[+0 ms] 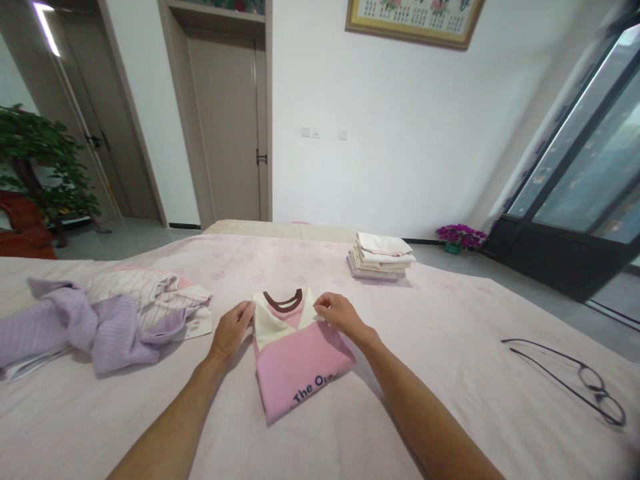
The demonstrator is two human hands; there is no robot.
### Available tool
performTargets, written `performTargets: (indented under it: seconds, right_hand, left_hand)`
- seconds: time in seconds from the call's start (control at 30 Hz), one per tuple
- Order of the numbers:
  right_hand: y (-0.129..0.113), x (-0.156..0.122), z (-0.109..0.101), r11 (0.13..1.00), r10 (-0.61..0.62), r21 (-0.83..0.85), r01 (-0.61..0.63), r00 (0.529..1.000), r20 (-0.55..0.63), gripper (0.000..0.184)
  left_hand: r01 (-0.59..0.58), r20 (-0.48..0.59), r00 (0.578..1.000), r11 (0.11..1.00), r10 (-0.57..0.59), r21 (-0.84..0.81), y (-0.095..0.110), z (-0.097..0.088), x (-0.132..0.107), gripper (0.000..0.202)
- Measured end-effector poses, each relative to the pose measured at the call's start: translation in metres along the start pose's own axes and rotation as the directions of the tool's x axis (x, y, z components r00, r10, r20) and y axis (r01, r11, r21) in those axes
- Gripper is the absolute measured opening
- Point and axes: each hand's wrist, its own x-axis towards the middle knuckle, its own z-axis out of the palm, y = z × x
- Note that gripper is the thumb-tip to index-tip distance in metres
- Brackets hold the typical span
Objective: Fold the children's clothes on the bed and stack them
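A folded pink and cream shirt [304, 363] with a brown neckband and dark lettering lies in front of me on the bed. My left hand [233, 330] pinches its left edge near the collar, fingers pressed together. At the opposite shoulder, my right hand [340, 313] has thumb and fingertips closed on the cream cloth. The collar points away from me, and the lower part of the lettering disappears under the fold.
Rumpled purple and striped clothes [115, 317] lie at left. A stack of folded clothes [380, 257] stands near the bed's far edge. Eyeglasses [593, 387] rest at right on the pink bedsheet [450, 347]. Beyond are a door [225, 127] and purple flowers [460, 235].
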Motion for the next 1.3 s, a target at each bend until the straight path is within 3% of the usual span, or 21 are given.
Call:
performTargets:
  seconds: [0.1,0.17,0.27,0.3,0.37,0.4,0.43,0.47,0.57,0.6,0.67,0.8,0.9,1.03,1.1,1.17,1.3]
  right_hand:
    - [-0.016,-0.012,0.003,0.973,-0.052,-0.222,0.067,0.996,0.069,0.014]
    - [-0.026,-0.018,0.003,0.945,-0.057,-0.316,0.088,0.993,0.106,0.014]
    - [-0.037,-0.024,-0.001,0.932,-0.044,-0.341,0.123,0.972,0.231,0.030]
    - [-0.039,-0.026,-0.003,0.943,-0.030,-0.306,0.134,0.946,0.322,0.032]
    - [-0.041,-0.029,-0.007,0.971,0.004,-0.203,0.124,0.845,0.534,0.029]
    - [-0.041,-0.029,-0.008,0.980,0.016,-0.168,0.110,0.794,0.608,0.027]
    - [-0.041,-0.029,-0.008,0.981,0.028,-0.165,0.100,0.772,0.635,0.026]
    - [-0.040,-0.028,-0.007,0.975,0.042,-0.199,0.100,0.795,0.605,0.027]
    - [-0.038,-0.025,-0.001,0.924,-0.010,-0.360,0.126,0.951,0.308,0.032]
    - [-0.037,-0.025,0.001,0.911,-0.052,-0.386,0.145,0.969,0.241,0.034]
    - [-0.037,-0.024,0.004,0.895,-0.110,-0.402,0.196,0.968,0.226,0.037]
    - [-0.040,-0.026,0.002,0.833,-0.074,-0.517,0.196,0.966,0.247,0.045]
    - [-0.044,-0.027,-0.004,0.813,-0.068,-0.563,0.148,0.985,0.160,0.045]
    - [-0.044,-0.026,-0.017,0.844,-0.078,-0.533,0.062,0.997,-0.008,0.026]
    - [-0.044,-0.024,-0.029,0.877,-0.119,-0.479,0.036,0.982,-0.144,0.021]
    - [-0.045,-0.025,-0.044,0.922,-0.183,-0.383,0.056,0.935,-0.304,0.020]
    - [-0.058,-0.035,-0.075,0.954,-0.294,-0.136,0.267,0.750,-0.592,0.024]
  left_hand:
    - [-0.002,0.031,1.000,0.992,0.006,-0.129,0.002,-0.002,-0.003,0.047]
    - [0.026,0.043,0.999,0.996,-0.022,-0.085,0.002,-0.001,-0.002,0.043]
    - [0.067,0.048,0.996,0.997,-0.069,0.035,0.003,0.000,-0.001,0.037]
    - [0.076,0.044,0.996,0.996,-0.078,0.053,0.004,0.000,-0.001,0.035]
    - [0.089,0.042,0.995,0.996,-0.089,0.013,0.005,0.000,-0.001,0.034]
    - [0.088,0.046,0.995,0.995,-0.086,-0.046,0.006,0.000,-0.002,0.035]
    - [0.083,0.052,0.996,0.989,-0.077,-0.123,0.007,0.001,-0.003,0.036]
    - [0.076,0.060,0.996,0.974,-0.065,-0.211,0.009,0.002,-0.004,0.038]
    - [0.094,0.096,0.994,0.882,-0.056,-0.461,0.016,0.007,-0.009,0.042]
    - [0.118,0.115,0.991,0.840,-0.067,-0.529,0.019,0.009,-0.010,0.044]
    - [0.158,0.142,0.986,0.749,-0.086,-0.643,0.024,0.013,-0.012,0.047]
    - [0.151,0.092,0.988,0.617,-0.126,-0.773,0.029,0.018,-0.010,0.053]
    - [0.140,0.048,0.983,0.545,-0.180,-0.827,0.031,0.015,-0.005,0.054]
    - [0.063,-0.011,0.986,0.439,-0.164,-0.896,0.046,-0.001,0.004,0.048]
    - [-0.002,-0.064,0.988,0.397,-0.142,-0.918,0.060,-0.017,0.009,0.046]
    - [-0.093,-0.145,0.983,0.373,-0.115,-0.923,0.074,-0.037,0.014,0.045]
    - [-0.267,-0.301,0.953,0.355,-0.041,-0.896,0.097,-0.075,0.017,0.045]
